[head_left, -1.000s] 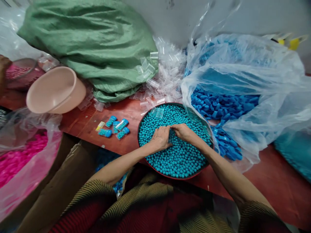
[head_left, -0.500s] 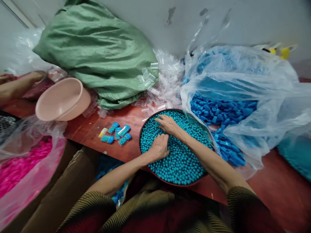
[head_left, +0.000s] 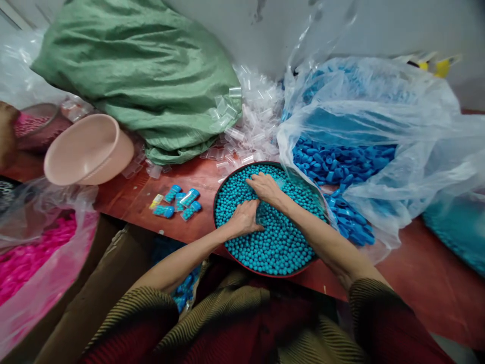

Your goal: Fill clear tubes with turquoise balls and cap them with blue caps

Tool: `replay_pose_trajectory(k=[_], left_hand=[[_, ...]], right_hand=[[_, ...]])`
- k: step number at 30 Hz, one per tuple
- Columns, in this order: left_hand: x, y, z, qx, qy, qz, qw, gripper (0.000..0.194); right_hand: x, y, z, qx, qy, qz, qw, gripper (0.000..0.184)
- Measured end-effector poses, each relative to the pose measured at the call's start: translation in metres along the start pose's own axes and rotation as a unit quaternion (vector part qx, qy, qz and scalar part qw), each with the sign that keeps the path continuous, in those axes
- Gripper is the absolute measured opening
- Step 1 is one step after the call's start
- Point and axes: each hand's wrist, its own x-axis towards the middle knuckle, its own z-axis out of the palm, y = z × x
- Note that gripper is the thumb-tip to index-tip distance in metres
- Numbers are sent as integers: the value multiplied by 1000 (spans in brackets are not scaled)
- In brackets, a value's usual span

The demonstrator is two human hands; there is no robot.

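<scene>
A round, dark-red-rimmed tray (head_left: 216, 202) full of small turquoise balls (head_left: 276, 242) sits before me. My left hand (head_left: 244, 218) is over the balls at the tray's left-middle, fingers curled and thumb pointing right; what lies inside its grasp is hidden. Just beyond it, my right hand (head_left: 267, 189) reaches in from the right with fingers stretched out and touching the balls. Its thumb does not show clearly. On the table left of the tray lie several small clear containers with blue caps (head_left: 189, 197), turquoise balls inside, and a little yellow piece (head_left: 156, 201).
Clear plastic tubes (head_left: 253, 134) are heaped behind the tray, beside a green sack (head_left: 144, 76). A plastic bag (head_left: 424, 156) of blue caps (head_left: 333, 162) is at right. A pink bowl (head_left: 89, 149) stands left, near another person's arm (head_left: 6, 134). Pink pieces (head_left: 38, 247) fill a lower-left bag.
The view has shifted slightly. My left hand's thumb has moved apart from its fingers, and my right hand's fingers have come closer together. The other person's arm has drawn back left.
</scene>
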Motion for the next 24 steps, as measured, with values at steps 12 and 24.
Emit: replay_pose_trajectory(k=[12, 24], left_hand=[[2, -4, 4, -94, 89, 15, 992, 57], [-4, -7, -1, -192, 99, 53, 975, 68]], right_hand=[[-36, 25, 27, 309, 118, 80, 940, 47], [-67, 11, 54, 412, 187, 70, 889, 27]])
